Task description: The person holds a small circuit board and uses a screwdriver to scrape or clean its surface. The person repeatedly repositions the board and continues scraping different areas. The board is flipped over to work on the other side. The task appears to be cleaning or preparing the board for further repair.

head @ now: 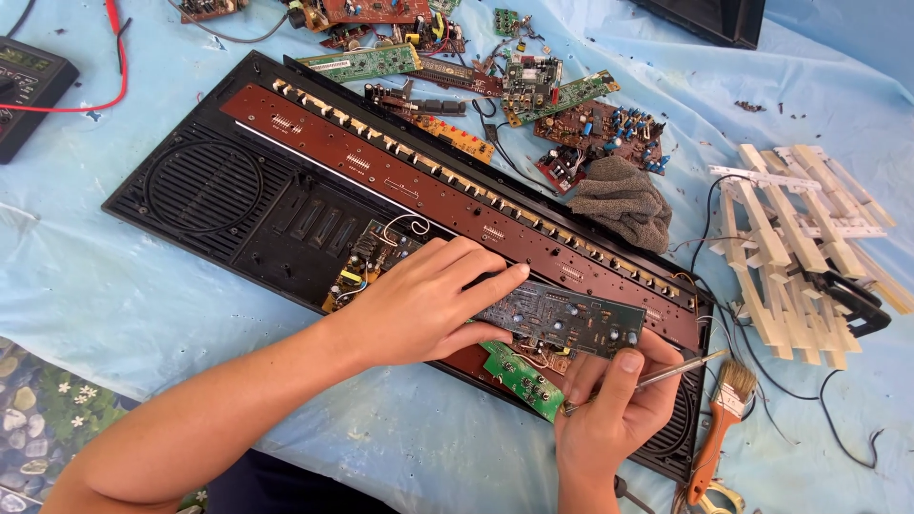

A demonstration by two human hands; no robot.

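An opened keyboard case [228, 205] lies across the bench [86, 276], its keys already taken out: a stack of pale key strips [800, 238] is seen well to the right of the hands, beyond a brush [721, 419] lying just right of the right hand. The long brown contact strip [457, 195] inside the case is exposed just above both hands.

The left hand [419, 300] is laid flat, fingers spread and pressed on the near end of a dark circuit board [562, 319], which is held tilted over the case between the two hands. The right hand [609, 409] is closed around a thin metal tool [666, 373], thumb on top, its tip pointing right past the board's lower edge. A small green board [522, 378] sits just below the dark board, touching the case edge.

Judging by this, the strip-down is well advanced: several loose boards [590, 128] and a grey rag [624, 202] are spread far above the hands, and a meter [29, 81] is at the far left. The dark board seems partly freed, though wires still appear to tie it down; the contact strip and another small board [367, 262] left of the left hand remain in the case.
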